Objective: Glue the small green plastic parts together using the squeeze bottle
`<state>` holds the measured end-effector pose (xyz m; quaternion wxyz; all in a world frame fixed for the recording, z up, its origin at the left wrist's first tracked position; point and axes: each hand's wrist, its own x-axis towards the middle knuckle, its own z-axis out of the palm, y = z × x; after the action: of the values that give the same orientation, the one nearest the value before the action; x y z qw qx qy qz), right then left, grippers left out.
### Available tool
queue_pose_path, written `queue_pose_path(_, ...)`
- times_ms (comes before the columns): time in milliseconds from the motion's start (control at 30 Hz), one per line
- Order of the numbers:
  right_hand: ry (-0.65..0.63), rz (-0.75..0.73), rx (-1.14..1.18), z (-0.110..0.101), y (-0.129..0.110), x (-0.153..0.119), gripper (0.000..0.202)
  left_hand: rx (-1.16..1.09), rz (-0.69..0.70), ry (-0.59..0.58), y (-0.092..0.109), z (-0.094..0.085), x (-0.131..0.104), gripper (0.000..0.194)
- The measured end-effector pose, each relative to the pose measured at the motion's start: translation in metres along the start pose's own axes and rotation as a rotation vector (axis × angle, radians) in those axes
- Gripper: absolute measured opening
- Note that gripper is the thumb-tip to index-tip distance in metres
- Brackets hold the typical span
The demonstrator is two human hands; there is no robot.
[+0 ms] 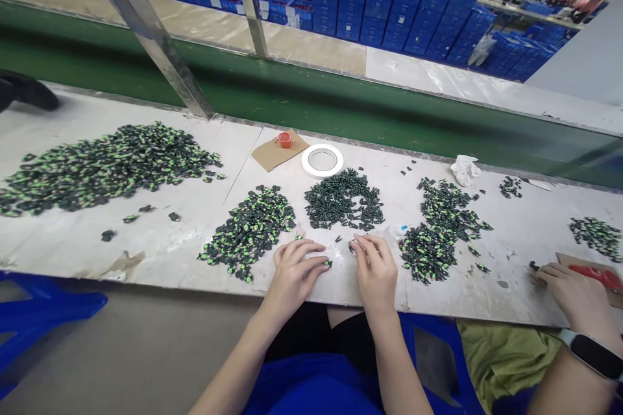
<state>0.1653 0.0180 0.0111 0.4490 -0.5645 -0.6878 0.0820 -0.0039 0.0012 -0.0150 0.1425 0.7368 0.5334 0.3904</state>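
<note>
My left hand [296, 267] pinches a small black-and-green plastic part [328, 264] between thumb and fingertips, just above the worktable [195, 272]. Across from it, my right hand [377, 267] has its fingertips closed on a small dark piece, mostly hidden by the fingers. A pile of small dark green pieces [324, 201] lies beyond both hands, with one loose dark piece [338, 239] in front of it. To the left of my left hand spreads a pile of black-and-green parts [250, 227]. Another black-and-green pile [431, 253] sits right of my right hand.
A large pile of similar parts [111, 165] covers the far left. A roll of white tape [305, 159], cardboard [267, 154] with a red cup [284, 139], and crumpled tissue [464, 170] lie toward the back. At right, a co-worker's hand [567, 285] rests near a red-handled tool [596, 274].
</note>
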Motion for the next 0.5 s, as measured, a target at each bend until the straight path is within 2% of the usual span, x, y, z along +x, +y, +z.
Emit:
queue_pose_path(100,-0.081,0.100,-0.075,0.019,-0.004,0.002,0.029,-0.009,-0.004,-0.003,-0.002,0.000,-0.001,0.007)
queue_pose_path(200,-0.152,0.126,-0.124,0.028,-0.004,0.006,0.030,-0.055,-0.048,0.015,-0.002,-0.003,-0.002,0.007)
queue_pose_path(333,-0.212,0.131,-0.134,0.029,-0.003,0.010,0.028,-0.114,-0.166,0.102,0.001,-0.008,0.000,0.009)
queue_pose_path(500,-0.252,0.145,-0.100,0.027,-0.003,0.010,0.022,-0.125,-0.275,0.210,0.004,-0.004,0.003,0.013)
